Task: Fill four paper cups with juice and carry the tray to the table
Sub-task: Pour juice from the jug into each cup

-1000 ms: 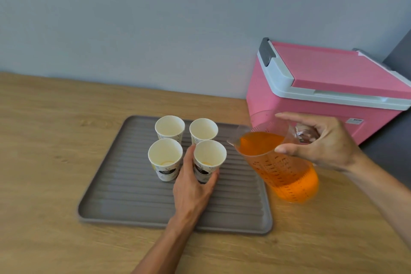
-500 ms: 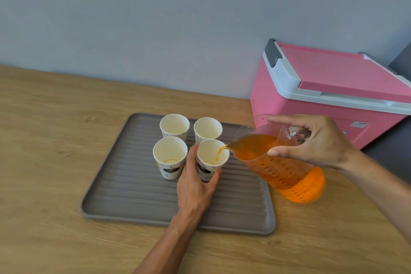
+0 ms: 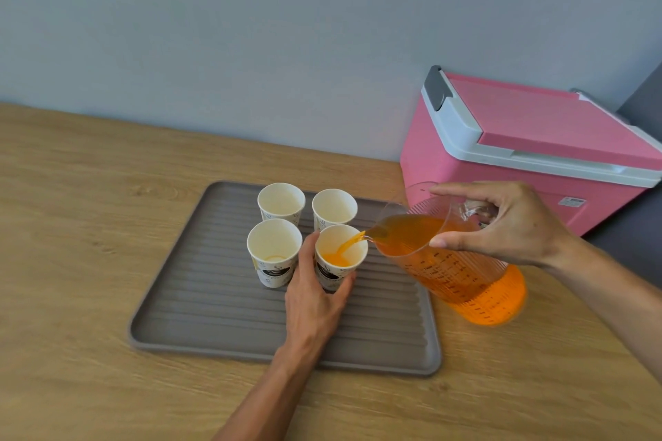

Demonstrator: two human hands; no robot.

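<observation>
Now pouring: a second ago the jug [image 3: 455, 261] was tipped but dry at the spout; juice now streams into the near right cup [image 3: 340, 254].
Meaning: first real fill has begun; orange pools in that cup's bottom, so it's far from full.
Left grip: my left hand [image 3: 315, 301] is closed round that cup's base, thumb on its left side, holding it on the tray [image 3: 215, 315].
Right grip: my right hand [image 3: 508, 225] is clamped on the jug's handle, thumb along the rim.
Cup to jug: spout just over the cup's right rim, not touching as far as I can tell.
Others: near left cup [image 3: 274, 251] holds only a trace; the back two look empty.
Tray: on the counter [image 3: 71, 225], beside the pink cooler [image 3: 537, 161].
</observation>
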